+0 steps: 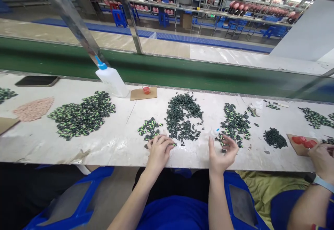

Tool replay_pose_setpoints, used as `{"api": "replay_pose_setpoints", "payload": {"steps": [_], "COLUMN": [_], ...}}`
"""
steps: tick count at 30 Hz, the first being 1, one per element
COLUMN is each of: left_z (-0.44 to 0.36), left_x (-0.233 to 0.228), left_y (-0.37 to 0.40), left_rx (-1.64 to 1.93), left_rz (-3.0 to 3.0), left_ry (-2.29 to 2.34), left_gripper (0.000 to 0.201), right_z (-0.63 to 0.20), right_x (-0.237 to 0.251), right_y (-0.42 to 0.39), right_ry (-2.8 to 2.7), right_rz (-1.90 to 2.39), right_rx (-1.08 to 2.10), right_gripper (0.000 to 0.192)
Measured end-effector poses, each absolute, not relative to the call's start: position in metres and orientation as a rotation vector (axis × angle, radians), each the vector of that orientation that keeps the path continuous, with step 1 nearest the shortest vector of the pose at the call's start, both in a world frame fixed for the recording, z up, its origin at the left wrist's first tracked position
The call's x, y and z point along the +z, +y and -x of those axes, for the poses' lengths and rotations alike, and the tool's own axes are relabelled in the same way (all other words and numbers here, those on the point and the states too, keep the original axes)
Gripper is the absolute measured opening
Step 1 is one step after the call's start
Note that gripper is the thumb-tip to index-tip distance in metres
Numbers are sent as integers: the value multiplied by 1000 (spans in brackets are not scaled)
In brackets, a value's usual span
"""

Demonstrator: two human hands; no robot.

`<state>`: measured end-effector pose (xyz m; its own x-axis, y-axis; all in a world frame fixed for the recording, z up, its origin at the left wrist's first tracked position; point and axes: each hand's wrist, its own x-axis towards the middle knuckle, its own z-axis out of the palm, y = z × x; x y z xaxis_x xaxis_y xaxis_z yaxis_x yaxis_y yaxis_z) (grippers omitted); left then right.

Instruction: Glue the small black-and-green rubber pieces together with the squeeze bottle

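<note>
My left hand (159, 151) is at the table's front edge, fingers curled down and thumb drawn in. A small black-and-green piece shows at its fingertips. Just beyond it lies a small pile of black-and-green pieces (150, 127). My right hand (221, 155) is palm up with thumb and fingers apart, and I see nothing held in it. Its fingers are in front of a larger pile of black-and-green pieces (236, 124). Near the thumb lies a small whitish item with a blue tip (217, 130). Between my hands spreads a heap of small dark green pieces (182, 108).
Left stand a white squeeze bottle (113, 80) with a blue nozzle and a big black-and-green pile (83, 115). A red cup (146, 90) rests on cardboard (135, 94). To the right, a co-worker's hand (323, 160) is by red cups (299, 140). A green strip (167, 70) runs behind.
</note>
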<state>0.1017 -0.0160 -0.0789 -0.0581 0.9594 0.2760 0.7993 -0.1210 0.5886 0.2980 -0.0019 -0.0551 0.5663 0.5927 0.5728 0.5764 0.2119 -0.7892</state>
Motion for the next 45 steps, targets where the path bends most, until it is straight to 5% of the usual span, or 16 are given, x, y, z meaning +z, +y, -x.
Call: {"api": "replay_pose_setpoints", "payload": {"steps": [4,11,17,45], "left_z": [-103,-103,-103,-108], "left_x": [-80,-76,-73,-54], "left_y": [-17,-19,-20,-27], "left_rx": [952,930,959,1021], "left_rz": [-1977,-1954,-1904,-1972], "left_ry": [1890,1860,1861,1658], "left_gripper": [16,16,16,26], "right_z": [-281,-266,-258,-256], "right_x": [-57,-70,-71,-56], "right_y": [-15,1,2,-15], "right_ry": [-1659,-1928,-1888,-1286], "right_rz": [1319,1382,1348,1199], "right_rx": [145,364,440,1270], "right_gripper": [13,5,20,27]}}
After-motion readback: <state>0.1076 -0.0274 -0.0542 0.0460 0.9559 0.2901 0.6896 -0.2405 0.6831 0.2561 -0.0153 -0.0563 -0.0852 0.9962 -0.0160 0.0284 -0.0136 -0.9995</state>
